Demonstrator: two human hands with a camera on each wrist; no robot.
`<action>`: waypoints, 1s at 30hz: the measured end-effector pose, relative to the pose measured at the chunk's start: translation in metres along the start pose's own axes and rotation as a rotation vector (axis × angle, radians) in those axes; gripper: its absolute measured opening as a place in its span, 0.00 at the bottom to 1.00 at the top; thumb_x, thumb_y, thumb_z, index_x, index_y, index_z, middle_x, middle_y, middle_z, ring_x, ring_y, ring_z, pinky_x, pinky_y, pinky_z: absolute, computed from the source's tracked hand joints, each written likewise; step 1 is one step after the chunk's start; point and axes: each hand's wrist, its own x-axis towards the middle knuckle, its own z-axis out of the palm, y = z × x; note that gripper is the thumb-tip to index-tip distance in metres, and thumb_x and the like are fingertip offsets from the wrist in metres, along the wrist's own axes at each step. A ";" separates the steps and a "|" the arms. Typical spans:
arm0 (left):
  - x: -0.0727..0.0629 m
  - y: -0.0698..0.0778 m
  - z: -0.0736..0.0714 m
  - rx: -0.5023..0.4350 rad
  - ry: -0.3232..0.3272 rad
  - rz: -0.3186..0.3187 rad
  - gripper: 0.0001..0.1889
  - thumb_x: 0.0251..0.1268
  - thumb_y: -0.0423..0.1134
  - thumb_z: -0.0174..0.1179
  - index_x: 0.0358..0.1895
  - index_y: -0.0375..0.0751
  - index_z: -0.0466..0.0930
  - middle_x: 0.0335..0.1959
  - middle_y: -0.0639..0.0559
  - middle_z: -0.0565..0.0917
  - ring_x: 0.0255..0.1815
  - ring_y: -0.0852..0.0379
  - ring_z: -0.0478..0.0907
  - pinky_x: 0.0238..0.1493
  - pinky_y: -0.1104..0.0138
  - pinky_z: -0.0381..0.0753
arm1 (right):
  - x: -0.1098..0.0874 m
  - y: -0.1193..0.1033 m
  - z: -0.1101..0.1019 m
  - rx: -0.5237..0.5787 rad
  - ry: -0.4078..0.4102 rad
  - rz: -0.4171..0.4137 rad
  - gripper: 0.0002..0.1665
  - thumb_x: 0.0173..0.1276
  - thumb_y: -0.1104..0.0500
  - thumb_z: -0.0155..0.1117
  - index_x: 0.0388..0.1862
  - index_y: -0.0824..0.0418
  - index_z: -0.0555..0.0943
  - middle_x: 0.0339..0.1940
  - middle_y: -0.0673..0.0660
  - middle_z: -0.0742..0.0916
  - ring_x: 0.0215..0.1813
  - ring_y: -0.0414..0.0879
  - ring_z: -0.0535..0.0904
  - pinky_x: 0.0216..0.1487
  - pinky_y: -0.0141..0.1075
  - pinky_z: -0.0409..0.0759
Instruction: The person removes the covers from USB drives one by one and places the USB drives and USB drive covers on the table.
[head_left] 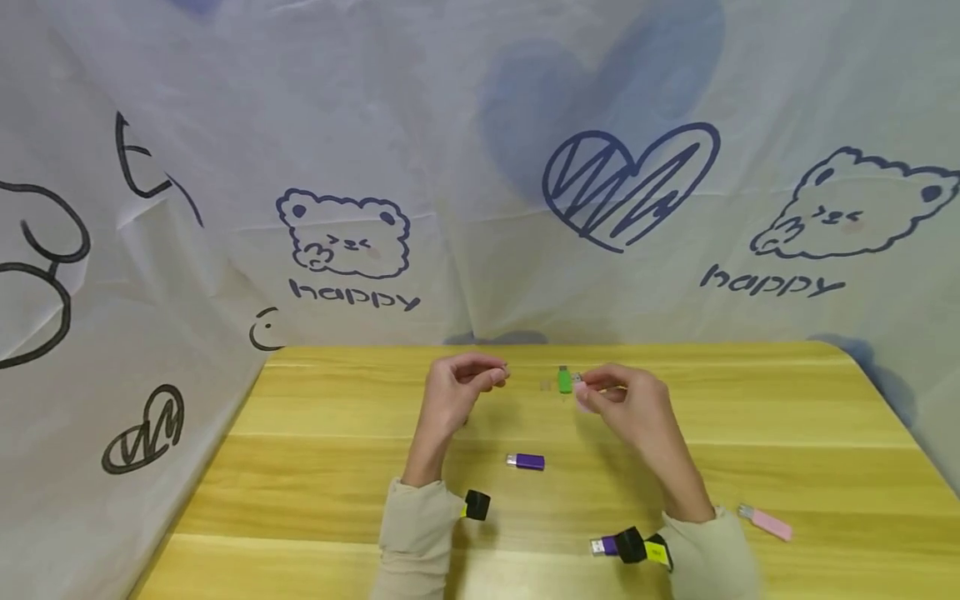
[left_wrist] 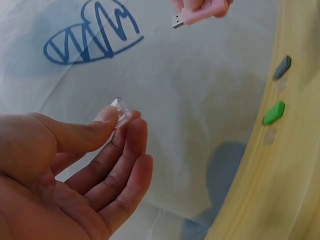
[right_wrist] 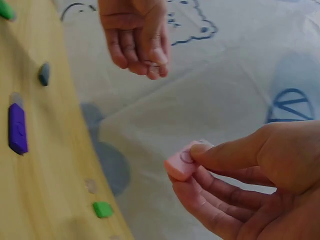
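Observation:
My left hand (head_left: 452, 390) pinches a small clear plastic cap (left_wrist: 120, 114) between thumb and fingertips, above the wooden table. To its right, my right hand (head_left: 636, 407) holds a pink USB flash drive (right_wrist: 181, 162) between thumb and fingers. In the left wrist view the drive's bare metal plug (left_wrist: 177, 21) sticks out toward the left hand. Cap and drive are apart, a short way from each other. Just left of the pink drive in the head view, a green USB flash drive (head_left: 565, 381) lies on the table with its metal plug pointing away.
A clear cap (head_left: 545, 385) lies beside the green drive. A purple drive (head_left: 530, 462) lies between the forearms, and another purple drive (head_left: 609, 546) is partly hidden by the right wrist camera. A second pink drive (head_left: 771, 524) lies right. Dark drive (left_wrist: 282, 67) near the edge.

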 end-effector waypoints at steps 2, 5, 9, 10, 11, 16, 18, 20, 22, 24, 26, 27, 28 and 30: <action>0.001 -0.002 -0.004 0.025 0.012 -0.008 0.06 0.67 0.30 0.68 0.43 0.31 0.89 0.38 0.41 0.90 0.40 0.43 0.87 0.48 0.52 0.86 | 0.009 0.002 0.008 0.017 -0.027 -0.001 0.09 0.69 0.63 0.72 0.44 0.67 0.88 0.40 0.61 0.90 0.39 0.55 0.89 0.38 0.41 0.87; 0.002 -0.004 -0.009 0.058 0.015 -0.023 0.05 0.66 0.29 0.69 0.43 0.32 0.90 0.37 0.43 0.90 0.39 0.45 0.88 0.49 0.53 0.85 | 0.025 0.001 0.021 0.021 -0.059 -0.003 0.08 0.69 0.63 0.72 0.43 0.68 0.88 0.37 0.61 0.90 0.36 0.54 0.89 0.34 0.38 0.85; 0.003 -0.005 -0.013 0.076 0.022 -0.025 0.05 0.66 0.29 0.68 0.42 0.33 0.90 0.37 0.43 0.90 0.38 0.47 0.88 0.48 0.56 0.86 | 0.046 -0.001 0.038 -0.033 -0.070 0.039 0.10 0.69 0.60 0.73 0.42 0.67 0.89 0.36 0.60 0.90 0.34 0.51 0.88 0.30 0.35 0.81; 0.003 -0.006 -0.014 0.075 0.025 -0.027 0.05 0.66 0.28 0.68 0.42 0.33 0.90 0.37 0.43 0.90 0.38 0.48 0.88 0.48 0.57 0.86 | 0.052 -0.001 0.042 -0.048 -0.070 0.060 0.10 0.68 0.59 0.74 0.42 0.66 0.89 0.36 0.59 0.90 0.34 0.49 0.87 0.30 0.34 0.80; 0.003 -0.006 -0.015 0.078 0.028 -0.028 0.05 0.67 0.28 0.68 0.42 0.33 0.89 0.37 0.43 0.90 0.38 0.48 0.88 0.48 0.57 0.86 | 0.056 -0.001 0.046 -0.058 -0.070 0.077 0.11 0.68 0.59 0.74 0.42 0.66 0.89 0.35 0.59 0.90 0.34 0.49 0.87 0.29 0.34 0.80; 0.002 -0.007 -0.018 0.086 0.023 -0.053 0.05 0.67 0.27 0.67 0.43 0.32 0.89 0.37 0.43 0.90 0.38 0.49 0.88 0.47 0.59 0.86 | 0.076 0.004 0.064 -0.123 -0.070 0.136 0.11 0.65 0.58 0.77 0.38 0.66 0.89 0.33 0.59 0.90 0.33 0.49 0.85 0.33 0.39 0.81; 0.002 -0.007 -0.020 0.092 0.032 -0.062 0.05 0.67 0.27 0.68 0.42 0.32 0.89 0.37 0.44 0.90 0.38 0.49 0.88 0.47 0.59 0.86 | 0.082 0.007 0.071 -0.153 -0.070 0.126 0.10 0.63 0.59 0.78 0.35 0.66 0.89 0.33 0.59 0.90 0.33 0.50 0.84 0.36 0.42 0.82; 0.003 -0.008 -0.022 0.092 0.057 -0.062 0.04 0.66 0.28 0.68 0.42 0.33 0.90 0.36 0.44 0.90 0.37 0.49 0.88 0.46 0.59 0.86 | 0.088 0.008 0.077 -0.195 -0.073 0.110 0.08 0.61 0.60 0.78 0.30 0.65 0.89 0.31 0.57 0.90 0.33 0.50 0.83 0.39 0.44 0.82; 0.003 -0.008 -0.025 0.090 0.084 -0.052 0.04 0.66 0.28 0.69 0.41 0.33 0.90 0.36 0.44 0.90 0.37 0.49 0.88 0.46 0.59 0.86 | 0.093 0.009 0.083 -0.221 -0.087 0.106 0.09 0.60 0.62 0.78 0.24 0.65 0.88 0.26 0.56 0.88 0.29 0.48 0.80 0.37 0.44 0.80; 0.004 -0.009 -0.027 0.082 0.105 -0.042 0.04 0.65 0.28 0.69 0.41 0.34 0.90 0.36 0.44 0.90 0.37 0.49 0.88 0.46 0.59 0.86 | 0.096 0.008 0.088 -0.238 -0.092 0.112 0.12 0.60 0.64 0.77 0.19 0.64 0.85 0.21 0.54 0.86 0.25 0.46 0.77 0.35 0.42 0.77; 0.004 -0.010 -0.029 0.073 0.108 -0.039 0.04 0.65 0.28 0.69 0.40 0.33 0.90 0.36 0.43 0.90 0.37 0.49 0.88 0.45 0.60 0.87 | 0.097 0.009 0.093 -0.239 -0.099 0.117 0.16 0.60 0.66 0.75 0.14 0.62 0.82 0.15 0.53 0.84 0.20 0.45 0.75 0.32 0.39 0.75; 0.004 -0.011 -0.030 0.068 0.106 -0.042 0.04 0.65 0.28 0.69 0.40 0.33 0.90 0.36 0.43 0.90 0.36 0.49 0.88 0.45 0.61 0.87 | 0.097 0.009 0.096 -0.234 -0.103 0.115 0.17 0.60 0.67 0.74 0.13 0.62 0.81 0.12 0.53 0.83 0.18 0.45 0.75 0.30 0.38 0.74; 0.004 -0.012 -0.031 0.066 0.103 -0.045 0.03 0.65 0.27 0.69 0.40 0.33 0.90 0.36 0.43 0.90 0.36 0.49 0.88 0.45 0.61 0.87 | 0.097 0.010 0.098 -0.233 -0.101 0.111 0.19 0.61 0.67 0.73 0.12 0.62 0.80 0.10 0.53 0.82 0.16 0.45 0.75 0.29 0.37 0.74; 0.004 -0.013 -0.034 0.061 0.093 -0.043 0.03 0.65 0.27 0.69 0.40 0.32 0.90 0.36 0.43 0.90 0.36 0.49 0.88 0.44 0.62 0.87 | 0.097 0.011 0.102 -0.240 -0.096 0.098 0.20 0.61 0.69 0.70 0.10 0.62 0.79 0.08 0.52 0.80 0.13 0.45 0.76 0.25 0.36 0.74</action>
